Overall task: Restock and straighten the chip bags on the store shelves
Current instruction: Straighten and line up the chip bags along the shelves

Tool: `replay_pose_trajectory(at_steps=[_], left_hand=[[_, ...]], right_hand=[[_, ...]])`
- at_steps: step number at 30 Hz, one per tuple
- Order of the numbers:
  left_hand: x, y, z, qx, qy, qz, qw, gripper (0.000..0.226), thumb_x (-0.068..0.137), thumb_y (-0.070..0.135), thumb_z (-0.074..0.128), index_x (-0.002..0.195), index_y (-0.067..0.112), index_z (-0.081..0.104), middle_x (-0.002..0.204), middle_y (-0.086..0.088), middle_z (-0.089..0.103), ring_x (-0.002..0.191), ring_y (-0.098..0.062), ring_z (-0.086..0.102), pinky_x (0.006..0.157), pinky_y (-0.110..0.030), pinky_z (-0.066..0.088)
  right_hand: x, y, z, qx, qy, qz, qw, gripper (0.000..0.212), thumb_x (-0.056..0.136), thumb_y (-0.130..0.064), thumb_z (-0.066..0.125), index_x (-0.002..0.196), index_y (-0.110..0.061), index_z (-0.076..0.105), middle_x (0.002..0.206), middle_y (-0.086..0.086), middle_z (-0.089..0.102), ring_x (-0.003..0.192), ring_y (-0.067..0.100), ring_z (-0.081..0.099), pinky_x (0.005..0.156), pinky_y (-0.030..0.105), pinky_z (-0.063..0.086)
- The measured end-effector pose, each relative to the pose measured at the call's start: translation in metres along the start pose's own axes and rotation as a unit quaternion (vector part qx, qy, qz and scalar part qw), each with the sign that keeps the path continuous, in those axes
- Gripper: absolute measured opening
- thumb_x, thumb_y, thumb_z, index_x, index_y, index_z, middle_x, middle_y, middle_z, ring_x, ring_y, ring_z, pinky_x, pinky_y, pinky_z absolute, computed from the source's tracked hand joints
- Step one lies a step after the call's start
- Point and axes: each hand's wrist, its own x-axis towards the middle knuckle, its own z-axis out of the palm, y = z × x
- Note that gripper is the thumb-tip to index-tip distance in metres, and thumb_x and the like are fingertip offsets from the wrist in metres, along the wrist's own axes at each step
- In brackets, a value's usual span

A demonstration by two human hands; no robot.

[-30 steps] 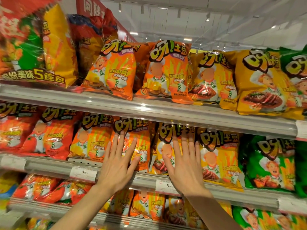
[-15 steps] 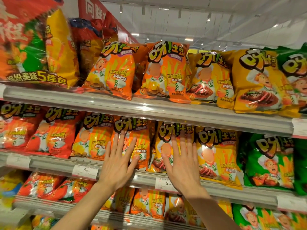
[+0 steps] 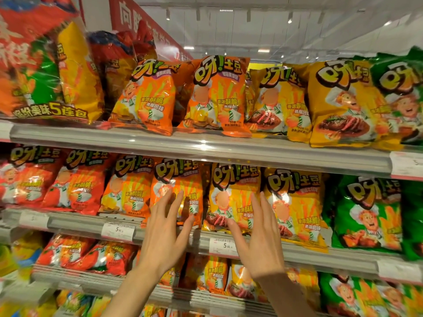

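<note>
Chip bags stand in rows on the middle shelf. My left hand is raised with straight, spread fingers in front of an orange bag. My right hand is likewise flat with straight fingers, held between a yellow bag and a second yellow bag to its right. Whether the fingertips touch the bags I cannot tell. Neither hand holds anything.
The upper shelf carries orange bags, yellow bags and a large multipack at the left. Red bags stand left on the middle shelf, green bags right. A lower shelf holds more bags. Price tags line the rails.
Both hands have drawn slightly back from the bag fronts and turned more edge-on, with the gap between them wider. The view has shifted a little to the left.
</note>
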Motion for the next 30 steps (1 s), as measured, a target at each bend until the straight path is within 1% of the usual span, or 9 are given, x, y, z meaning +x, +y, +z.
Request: replay_pose_trajectory(at_steps=[2,6,10,13,17,22,25,27,30], left_hand=[[-0.013,0.012,-0.001,-0.036,-0.006,-0.018,0.999,0.064,0.099,0.061,0.041,0.156,0.045,0.016,0.164,0.013,0.015,0.151,-0.007,0.014,0.118,-0.038,0.026],[-0.043,0.031,-0.003,-0.071,-0.012,-0.062,0.996,0.065,0.095,0.068,0.035,0.154,0.050,0.014,0.160,0.023,0.016,0.146,0.004,0.016,0.115,-0.033,0.031],[-0.075,0.041,-0.004,-0.100,-0.024,-0.114,0.988,0.061,0.097,0.062,0.043,0.151,0.057,0.015,0.157,0.030,0.018,0.143,0.014,0.014,0.114,-0.026,0.025],[-0.092,0.037,-0.010,-0.092,-0.039,-0.140,0.985,0.059,0.097,0.057,0.046,0.149,0.057,0.018,0.153,0.031,0.021,0.139,0.019,0.015,0.113,-0.024,0.025],[-0.098,0.023,-0.024,-0.085,-0.045,-0.164,0.982,0.060,0.098,0.055,0.046,0.152,0.051,0.021,0.152,0.030,0.024,0.131,0.028,0.014,0.107,-0.017,0.022],[-0.091,-0.007,-0.043,-0.116,-0.034,-0.186,0.975,0.059,0.097,0.056,0.046,0.151,0.053,0.021,0.151,0.031,0.023,0.137,0.014,0.020,0.111,-0.023,0.023],[-0.080,-0.036,-0.056,-0.139,-0.026,-0.175,0.974,0.057,0.097,0.053,0.048,0.148,0.054,0.023,0.145,0.038,0.025,0.128,0.030,0.016,0.107,-0.018,0.024],[-0.070,-0.066,-0.067,-0.158,-0.017,-0.167,0.973,0.054,0.096,0.052,0.050,0.144,0.057,0.025,0.136,0.048,0.024,0.123,0.035,0.016,0.102,-0.015,0.027],[-0.052,-0.123,-0.094,-0.167,-0.007,-0.155,0.974,0.055,0.095,0.054,0.050,0.145,0.056,0.028,0.136,0.043,0.031,0.128,0.023,0.029,0.104,-0.025,0.035]], right_hand=[[-0.018,0.002,-0.003,0.032,0.011,0.010,0.999,0.078,0.091,-0.078,0.029,0.155,-0.047,-0.004,0.163,-0.023,-0.008,0.151,-0.001,-0.004,0.123,0.032,0.010],[-0.052,0.012,0.000,0.072,0.058,0.038,0.995,0.078,0.088,-0.071,0.050,0.154,-0.032,0.032,0.162,-0.008,0.029,0.148,0.012,0.028,0.118,0.039,0.028],[-0.075,0.017,-0.001,0.144,0.003,0.099,0.985,0.082,0.084,-0.069,0.056,0.153,-0.031,0.031,0.161,-0.005,0.030,0.137,0.003,0.032,0.108,0.020,0.023],[-0.090,0.017,0.008,0.147,-0.007,0.105,0.984,0.088,0.083,-0.072,0.048,0.154,-0.021,0.033,0.159,0.000,0.031,0.143,0.013,0.031,0.111,0.026,0.022],[-0.097,0.005,0.023,0.155,-0.026,0.126,0.980,0.084,0.087,-0.069,0.049,0.152,-0.020,0.033,0.159,0.001,0.029,0.139,0.013,0.033,0.110,0.029,0.025],[-0.094,-0.024,0.051,0.124,0.021,0.066,0.990,0.075,0.091,-0.056,0.048,0.148,-0.009,0.037,0.150,0.012,0.042,0.137,0.030,0.043,0.110,0.042,0.038],[-0.087,-0.050,0.071,0.122,0.012,0.058,0.991,0.076,0.091,-0.060,0.045,0.148,-0.010,0.039,0.147,0.010,0.045,0.128,0.032,0.050,0.105,0.031,0.037],[-0.081,-0.071,0.091,0.113,0.026,0.049,0.992,0.074,0.092,-0.060,0.044,0.146,-0.010,0.042,0.145,0.012,0.047,0.132,0.029,0.046,0.111,0.031,0.032],[-0.070,-0.117,0.131,0.108,0.050,0.043,0.992,0.073,0.092,-0.061,0.047,0.147,-0.013,0.041,0.146,0.011,0.048,0.134,0.029,0.047,0.109,0.049,0.041]])
